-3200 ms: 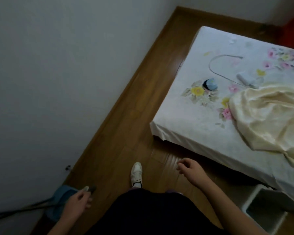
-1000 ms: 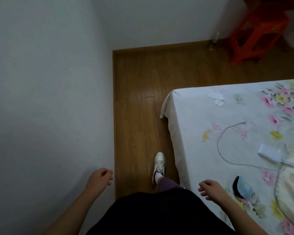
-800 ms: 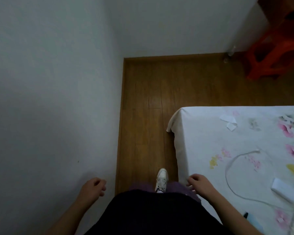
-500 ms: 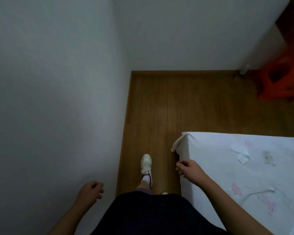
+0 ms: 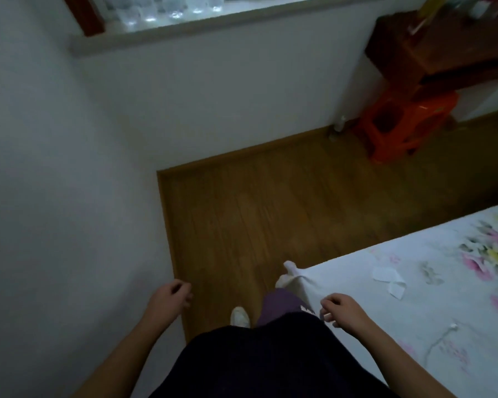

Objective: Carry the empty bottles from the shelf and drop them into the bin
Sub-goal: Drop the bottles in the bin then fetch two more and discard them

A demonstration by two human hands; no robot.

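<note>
Both hands hang empty, well below seemingly clear bottles.

I find no readable text, label, brand, number or sign anywhere in view. The white marks on my trouser leg are too blurred to read, and the bottles on the ledge show no legible labels.

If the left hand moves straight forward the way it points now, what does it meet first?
Probably the white wall under the ledge. The left hand, loosely curled and empty, points over bare wood floor toward that wall; the clear bottles stand higher, on the ledge. Depth is hard to judge.
</note>
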